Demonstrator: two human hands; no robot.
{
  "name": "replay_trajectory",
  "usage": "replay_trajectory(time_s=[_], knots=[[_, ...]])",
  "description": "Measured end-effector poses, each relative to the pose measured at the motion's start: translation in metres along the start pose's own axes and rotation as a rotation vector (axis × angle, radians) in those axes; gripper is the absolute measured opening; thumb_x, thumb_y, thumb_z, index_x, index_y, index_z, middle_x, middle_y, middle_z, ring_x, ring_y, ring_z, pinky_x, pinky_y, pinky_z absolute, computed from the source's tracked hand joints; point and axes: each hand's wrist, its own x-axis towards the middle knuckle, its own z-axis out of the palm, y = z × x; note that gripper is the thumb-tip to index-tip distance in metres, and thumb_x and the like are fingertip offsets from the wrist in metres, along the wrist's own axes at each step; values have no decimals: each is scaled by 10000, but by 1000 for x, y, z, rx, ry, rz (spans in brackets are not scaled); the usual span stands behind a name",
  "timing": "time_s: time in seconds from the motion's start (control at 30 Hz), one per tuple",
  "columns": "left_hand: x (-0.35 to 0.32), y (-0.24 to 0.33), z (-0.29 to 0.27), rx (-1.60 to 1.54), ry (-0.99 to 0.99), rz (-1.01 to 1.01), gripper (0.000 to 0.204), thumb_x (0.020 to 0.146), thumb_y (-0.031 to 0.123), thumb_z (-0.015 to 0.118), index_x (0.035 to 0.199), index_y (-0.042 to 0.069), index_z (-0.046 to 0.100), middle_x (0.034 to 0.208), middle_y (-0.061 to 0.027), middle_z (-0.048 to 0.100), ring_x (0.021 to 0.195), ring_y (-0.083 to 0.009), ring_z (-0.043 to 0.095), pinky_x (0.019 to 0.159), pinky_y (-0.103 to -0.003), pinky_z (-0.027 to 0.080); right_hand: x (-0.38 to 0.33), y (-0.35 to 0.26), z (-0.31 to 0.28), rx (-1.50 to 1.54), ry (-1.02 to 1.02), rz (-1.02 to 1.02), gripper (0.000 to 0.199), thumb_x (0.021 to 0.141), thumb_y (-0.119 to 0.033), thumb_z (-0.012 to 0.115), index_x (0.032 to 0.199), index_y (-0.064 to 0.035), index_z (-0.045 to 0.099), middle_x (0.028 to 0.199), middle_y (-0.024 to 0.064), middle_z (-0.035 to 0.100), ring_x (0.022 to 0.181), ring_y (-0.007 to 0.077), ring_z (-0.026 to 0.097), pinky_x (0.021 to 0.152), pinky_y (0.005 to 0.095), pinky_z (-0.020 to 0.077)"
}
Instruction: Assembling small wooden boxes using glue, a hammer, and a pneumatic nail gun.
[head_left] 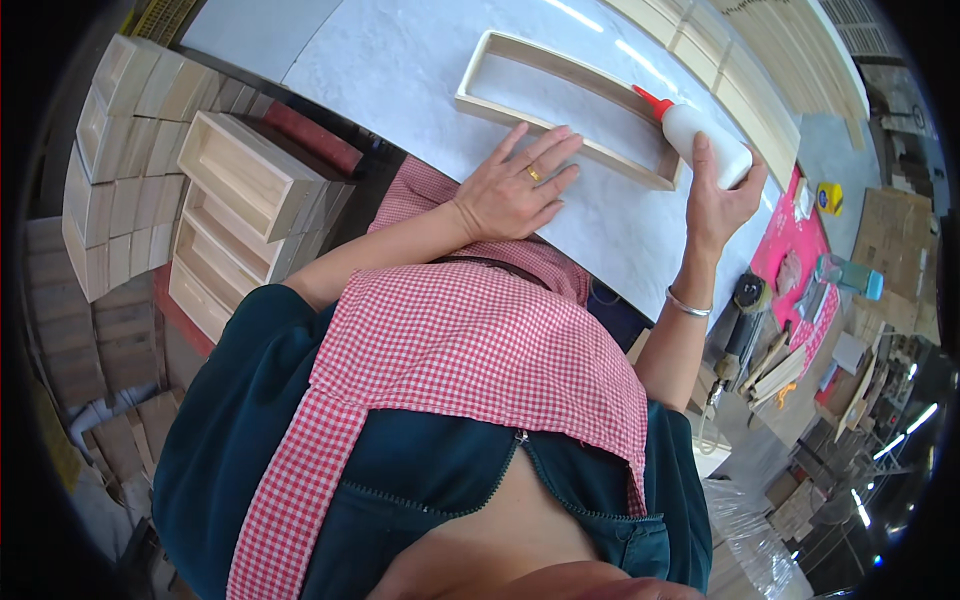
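On the pale marbled worktop lies a long rectangular wooden frame, with the tabletop showing through it. My right hand grips a white glue bottle with a red nozzle. The bottle is tilted, and its nozzle tip is at the frame's far long side, near the right end. My left hand rests by the frame's near long side, fingers spread and holding nothing. Its fingertips reach that near side; whether they press on it I cannot tell.
Stacked wooden boxes stand left of the table. Long wooden strips lie along the far right side. A yellow tape measure, a bottle with a blue cap and a power tool lie to the right.
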Motion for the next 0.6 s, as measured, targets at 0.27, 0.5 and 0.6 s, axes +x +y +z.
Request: replay_trajectory(time_s=[0.27, 0.5, 0.6], knots=[[4, 3, -3, 9, 13, -8, 432, 881, 270, 650, 1250, 46, 623, 1583, -169, 396, 1510, -288, 305, 1244, -522, 156, 3, 18, -33, -96, 53, 32, 572, 840, -350, 838, 1190, 4, 557, 1058, 173, 643, 944, 286, 661, 802, 363, 570], [4, 4, -2, -12, 17, -20, 411, 874, 257, 656, 1231, 53, 637, 1577, -163, 408, 1504, -285, 319, 1244, -522, 156, 3, 30, -47, -151, 99, 34, 580, 834, -365, 840, 1184, 5, 564, 1059, 172, 640, 933, 281, 657, 791, 363, 568], [4, 4, -1, -8, 31, -26, 403, 872, 259, 657, 1220, 57, 643, 1581, -157, 404, 1504, -282, 319, 1243, -521, 159, 3, 36, -51, -147, 124, 37, 585, 830, -377, 843, 1179, 4, 568, 1063, 172, 639, 934, 279, 655, 779, 362, 568]])
